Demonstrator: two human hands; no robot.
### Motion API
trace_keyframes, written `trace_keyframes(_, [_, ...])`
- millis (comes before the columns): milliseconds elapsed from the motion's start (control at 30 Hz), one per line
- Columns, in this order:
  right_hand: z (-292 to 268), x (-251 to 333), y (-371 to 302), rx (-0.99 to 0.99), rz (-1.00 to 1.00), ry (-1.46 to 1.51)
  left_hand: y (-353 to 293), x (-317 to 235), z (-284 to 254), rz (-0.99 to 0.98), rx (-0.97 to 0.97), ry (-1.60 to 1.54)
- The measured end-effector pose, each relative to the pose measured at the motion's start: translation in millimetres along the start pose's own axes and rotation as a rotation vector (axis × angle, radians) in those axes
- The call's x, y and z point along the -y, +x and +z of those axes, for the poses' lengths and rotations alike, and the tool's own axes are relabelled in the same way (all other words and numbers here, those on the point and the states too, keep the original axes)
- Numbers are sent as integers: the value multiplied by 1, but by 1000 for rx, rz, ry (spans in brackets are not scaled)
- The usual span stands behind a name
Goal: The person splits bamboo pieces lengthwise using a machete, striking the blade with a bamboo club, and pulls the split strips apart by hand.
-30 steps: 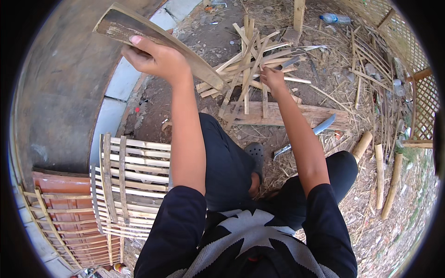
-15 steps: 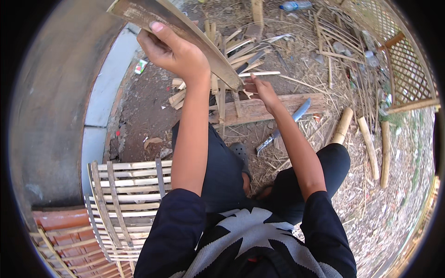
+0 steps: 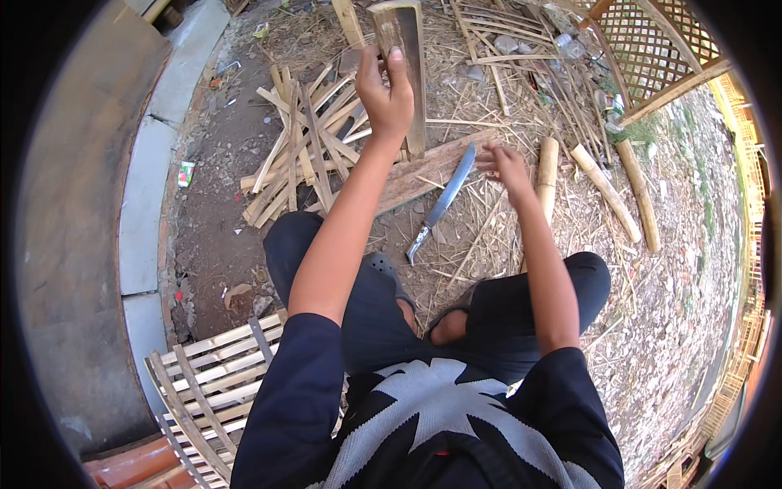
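While the left hand [image 3: 384, 94] grips the bamboo piece [image 3: 418, 85] at the far side of the scene, its thumb lies against the dark face and the hand itself covers part of that face; where the fingertips end is hard to make out. The piece stands steeply, its near end in front of the plank [image 3: 417, 184], and whether the two touch cannot be told.

The right hand [image 3: 508, 173] is loosely open, fingers reaching left, with nothing visible in it. It is just beside the tip of the knife [image 3: 450, 191]; contact there is unclear. The knife lies slanting across the plank, its handle toward the near side.

The left forearm hides part of the plank. To its left, the strips [image 3: 305, 147] lie crossed in a heap, many covering one another, so their number is hard to tell. Right of the knife, the right wrist and forearm partly hide a pole [image 3: 547, 167]; two more poles [image 3: 606, 194] lie farther right, in full view.

Near left, the left sleeve [image 3: 285, 391] covers part of the slatted panel [image 3: 212, 375]. The lattice [image 3: 652, 53] at far right is cut off at the top, and a bottle [image 3: 570, 45] beside it is too small to make out well.
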State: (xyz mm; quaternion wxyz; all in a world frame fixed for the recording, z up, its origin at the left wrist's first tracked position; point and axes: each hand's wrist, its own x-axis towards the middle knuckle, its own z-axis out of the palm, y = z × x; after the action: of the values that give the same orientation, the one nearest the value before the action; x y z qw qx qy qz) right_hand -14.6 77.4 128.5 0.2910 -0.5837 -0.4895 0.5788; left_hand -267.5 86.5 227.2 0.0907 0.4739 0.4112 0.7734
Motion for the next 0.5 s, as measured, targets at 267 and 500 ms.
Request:
trace_keyframes(267, [70, -194, -74, 212, 485, -288, -15, -32, 9, 158, 291, 337])
trace_keyframes(500, [80, -232, -128, 305, 152, -833, -13, -67, 14, 119, 427, 375])
